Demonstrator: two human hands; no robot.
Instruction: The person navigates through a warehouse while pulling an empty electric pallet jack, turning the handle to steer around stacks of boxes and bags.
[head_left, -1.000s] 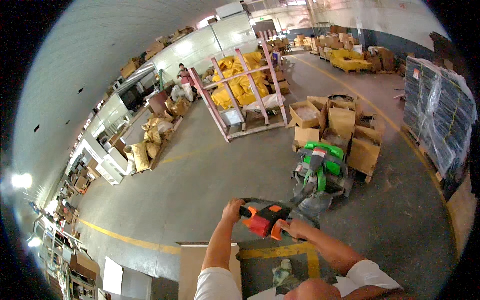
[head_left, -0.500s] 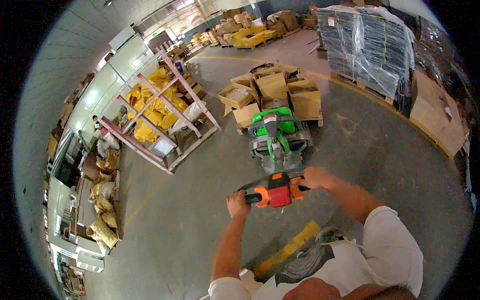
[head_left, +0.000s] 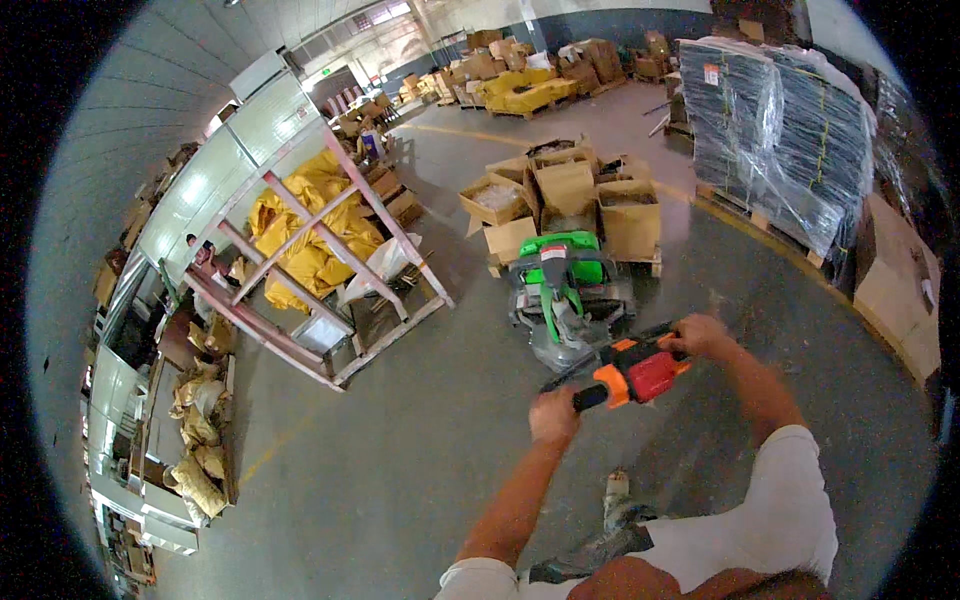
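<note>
- A person steers a green pallet truck by its orange-and-red tiller handle, which stands between the two hands, just this side of the truck's body; the handle slants, its far end higher, as it would for swinging the truck round;
- The left hand is closed round the black grip at the near end of the handle; the right hand is wrapped round the far grip; two hands, one on each end, give leverage on the bar;
- Just beyond the truck, touching its far side, sits one pallet of open cardboard boxes, about six that can be counted, stacked close so the load travels as one;
- To the left of the truck stands one pink metal rack, tilted, with yellow sacks piled behind it;
- To the right of the truck, well apart, one tall block of dark goods in clear stretch wrap stands on a pallet; the film holds the stack together;
- Far beyond the truck, more boxes and a yellow heap line the hall's back wall; the count there cannot be told.
</note>
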